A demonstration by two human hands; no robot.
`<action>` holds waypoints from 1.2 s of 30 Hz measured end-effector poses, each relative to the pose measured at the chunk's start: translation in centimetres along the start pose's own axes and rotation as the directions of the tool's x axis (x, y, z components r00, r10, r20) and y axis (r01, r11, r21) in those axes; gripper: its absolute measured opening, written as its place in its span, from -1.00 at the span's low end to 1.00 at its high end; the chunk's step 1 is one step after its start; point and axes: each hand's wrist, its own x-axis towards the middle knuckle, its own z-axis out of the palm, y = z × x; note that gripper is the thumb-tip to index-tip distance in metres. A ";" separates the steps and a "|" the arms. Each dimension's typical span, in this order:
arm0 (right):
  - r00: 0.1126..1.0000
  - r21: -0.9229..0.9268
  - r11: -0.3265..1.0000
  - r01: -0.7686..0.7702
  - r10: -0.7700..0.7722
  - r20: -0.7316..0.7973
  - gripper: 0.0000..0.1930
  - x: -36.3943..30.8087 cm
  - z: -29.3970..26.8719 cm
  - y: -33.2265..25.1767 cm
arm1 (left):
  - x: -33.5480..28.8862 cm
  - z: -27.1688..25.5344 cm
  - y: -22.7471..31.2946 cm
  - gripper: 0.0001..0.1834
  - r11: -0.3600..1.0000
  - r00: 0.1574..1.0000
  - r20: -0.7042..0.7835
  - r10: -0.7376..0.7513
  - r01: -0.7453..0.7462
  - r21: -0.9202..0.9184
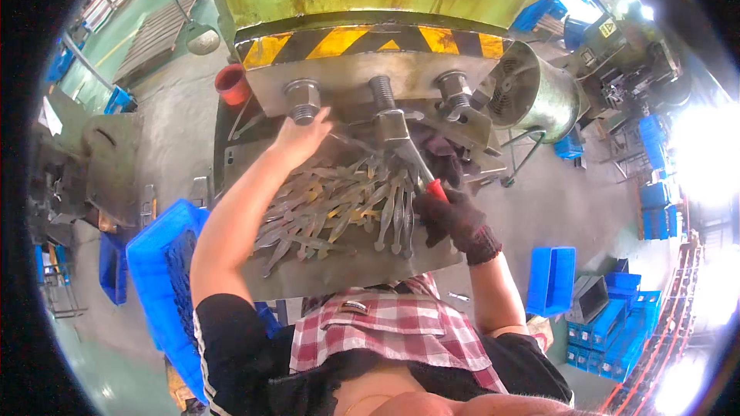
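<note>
red handle (436, 189) gripped, jutting past right fingers (430, 214), left fingers (322, 122) near bolt (303, 98), hold unclear

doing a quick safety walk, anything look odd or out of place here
Yes: the left hand near the leftmost bolt is bare, while the right hand on the red-handled tool wears a dark glove. Having only one hand gloved looks odd.

Pretty typical workshop floor (505, 219) here, mostly grey with green areas out toward the edges. There's a slatted wooden pallet (158, 35) up in the far left, and a big drum fan (536, 92) over on the right. Blue crates (613, 343) are piled up at lower right. The glare (713, 154) on the right side is brutal (can't tell if that's windows or lamps, tbh).
</note>
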 end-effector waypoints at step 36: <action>1.000 0.066 0.997 0.027 -0.027 0.001 -0.62 -0.1 0.1 -1.0 | 7.1 -6.0 -2.7 -0.78 0.959 0.867 -0.492 -0.075 0.198 0.204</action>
